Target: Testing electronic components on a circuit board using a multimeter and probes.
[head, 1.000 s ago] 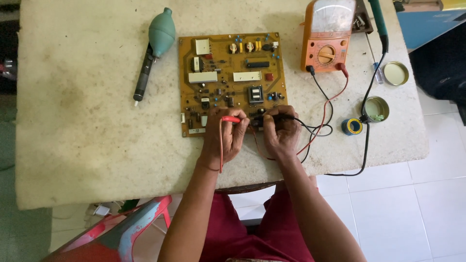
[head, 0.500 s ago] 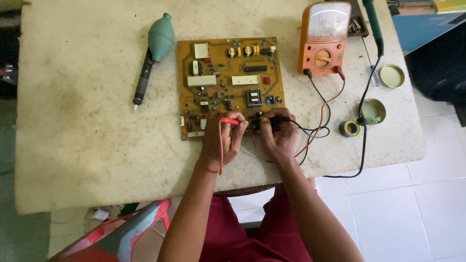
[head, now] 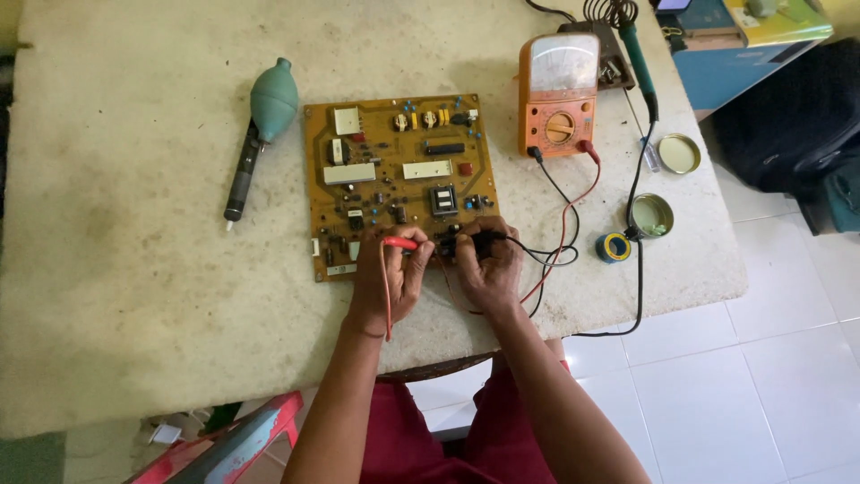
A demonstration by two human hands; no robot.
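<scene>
Yellow-brown circuit board [head: 399,175] lying flat on a pale, stained worktable [head: 134,269], near its middle, populated with small components, white blocks and a dark transformer. The left hand [head: 387,280] rests at the board's near edge, its fingers closed in a pinch on a red probe [head: 400,243], whose red lead loops down over the wrist. The right hand [head: 488,269] sits just beside it to the right, fingers curled around a black probe [head: 475,240]; both probe ends meet the near-right part of the board, though the exact contact points are hidden by the fingers. Black and red leads [head: 564,206] run from the hands rightward and away to an orange analogue meter [head: 559,94] standing at the far right of the board, just beside it. To the left of the board, apart from it, lies a green rubber bulb with a dark nozzle [head: 255,134]. On the right side of the table: a soldering iron with a green handle [head: 638,58] at the far edge, its black cable trailing toward the near edge; a round open tin [head: 678,153]; a second round tin [head: 651,215] nearer; and a small blue-and-yellow roll of tape [head: 614,247] just beside it. Forearms enter from the near edge; red clothing is visible below the table, over a white tiled floor [head: 770,376].
</scene>
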